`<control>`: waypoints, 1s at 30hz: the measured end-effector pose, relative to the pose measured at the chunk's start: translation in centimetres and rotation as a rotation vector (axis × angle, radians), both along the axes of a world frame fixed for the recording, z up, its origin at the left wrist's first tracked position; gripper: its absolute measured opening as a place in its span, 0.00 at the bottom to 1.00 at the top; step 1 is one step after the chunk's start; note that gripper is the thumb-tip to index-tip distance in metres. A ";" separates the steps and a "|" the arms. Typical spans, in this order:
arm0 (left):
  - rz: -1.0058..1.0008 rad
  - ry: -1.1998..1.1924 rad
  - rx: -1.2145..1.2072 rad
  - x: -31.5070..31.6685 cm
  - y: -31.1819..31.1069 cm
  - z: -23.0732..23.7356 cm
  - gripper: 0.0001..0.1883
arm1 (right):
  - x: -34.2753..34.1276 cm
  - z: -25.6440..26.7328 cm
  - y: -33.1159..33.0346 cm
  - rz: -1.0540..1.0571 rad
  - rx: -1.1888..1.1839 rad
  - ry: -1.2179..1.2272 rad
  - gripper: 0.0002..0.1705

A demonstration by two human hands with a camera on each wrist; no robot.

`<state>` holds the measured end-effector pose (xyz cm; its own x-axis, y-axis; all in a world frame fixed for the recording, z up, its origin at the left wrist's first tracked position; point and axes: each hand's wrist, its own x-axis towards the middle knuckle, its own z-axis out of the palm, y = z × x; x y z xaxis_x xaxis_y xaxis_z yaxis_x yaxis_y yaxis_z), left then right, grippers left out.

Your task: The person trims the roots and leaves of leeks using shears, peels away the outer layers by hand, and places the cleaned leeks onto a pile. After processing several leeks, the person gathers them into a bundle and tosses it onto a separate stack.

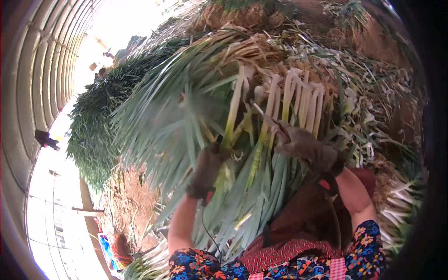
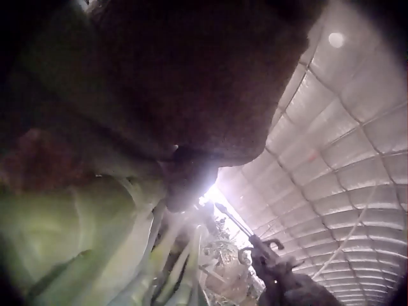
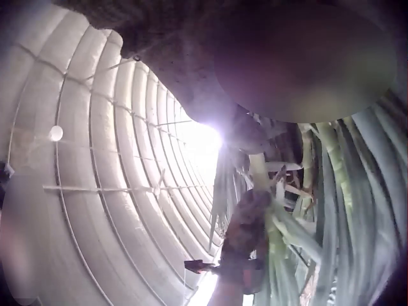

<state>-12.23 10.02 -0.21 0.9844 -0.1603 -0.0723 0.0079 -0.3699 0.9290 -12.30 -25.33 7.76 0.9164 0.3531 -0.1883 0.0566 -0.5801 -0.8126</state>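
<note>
Gloved fingers of my left hand (image 1: 209,165) grip a leek (image 1: 234,107), whose pale stalk stands above the hand. Its lower part is partly hidden by the glove; the right wrist view shows the same left hand (image 3: 245,226) around the stalk (image 3: 259,171). To the right, my gloved right hand (image 1: 305,145) holds a thin metal tool (image 1: 258,110) pointing up and left, over other leeks (image 1: 291,91). Seen in the left wrist view, the tool (image 2: 234,220) extends from the right hand (image 2: 280,271). Dark glove fills the top of both wrist views.
Long green leaves (image 1: 163,121) spread to the left, with a darker leaf pile (image 1: 95,112) behind. Loose trimmings (image 1: 359,93) cover the ground at right. More white-stemmed leeks (image 1: 396,210) lie at lower right. A ribbed curved wall (image 1: 51,60) stands at left.
</note>
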 end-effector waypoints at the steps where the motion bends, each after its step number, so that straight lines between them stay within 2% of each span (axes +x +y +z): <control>1: -0.005 0.069 -0.017 -0.4 -1.1 3.6 0.17 | -1.2 -0.4 -0.7 0.023 -0.033 -0.095 0.49; 3: -0.042 0.077 0.059 -1.2 -3.0 7.9 0.19 | -4.5 0.2 -2.5 -0.098 -0.117 -0.109 0.51; 4: -0.062 0.089 -0.029 -1.2 -3.2 7.9 0.18 | -6.3 1.1 -3.4 -0.156 -0.157 -0.115 0.52; 5: -0.081 0.103 -0.118 -1.2 -3.4 7.9 0.17 | -8.1 2.5 -4.4 -0.195 -0.020 -0.152 0.54; 6: -0.103 0.120 -0.207 -1.2 -3.7 7.8 0.16 | -9.8 2.4 -5.3 -0.218 -0.013 -0.135 0.55; 8: -0.130 0.135 -0.074 -0.9 -4.0 7.0 0.18 | -13.8 1.3 -7.7 -0.274 0.000 -0.102 0.57; 11: -0.134 0.144 -0.014 -0.9 -5.8 6.6 0.18 | -19.7 1.0 -9.7 -0.292 -0.401 0.096 0.60; 14: -0.153 0.122 0.003 -1.0 -7.0 5.3 0.16 | -25.5 -2.2 -11.8 -0.362 -0.431 -0.106 0.60; 15: -0.167 0.108 0.011 -1.0 -7.2 4.5 0.15 | -27.4 -3.4 -12.4 -0.379 -0.506 -0.063 0.60; 17: -0.214 -0.089 0.262 0.2 -6.5 0.0 0.15 | -30.2 -5.5 -13.0 -0.408 -0.651 0.016 0.62; 20: -0.277 -0.385 0.729 1.7 -7.8 -3.4 0.18 | -31.7 -6.7 -11.8 -0.437 -0.622 -0.320 0.58; 21: -0.298 -0.484 0.899 2.2 -8.7 -4.1 0.20 | -31.8 -6.4 -11.8 -0.365 -0.621 -0.301 0.55; 23: -0.206 -0.445 0.831 3.7 -9.9 -6.4 0.23 | -31.4 -5.8 -12.1 -0.231 -0.620 -0.273 0.50; 27: -0.047 -0.391 0.754 3.8 -12.7 -5.5 0.26 | -30.6 -5.5 -11.6 -0.193 -0.620 -0.307 0.41; 30: 0.055 -0.376 0.794 3.7 -13.4 -6.2 0.29 | -30.3 -5.7 -11.7 -0.197 -0.658 -0.341 0.36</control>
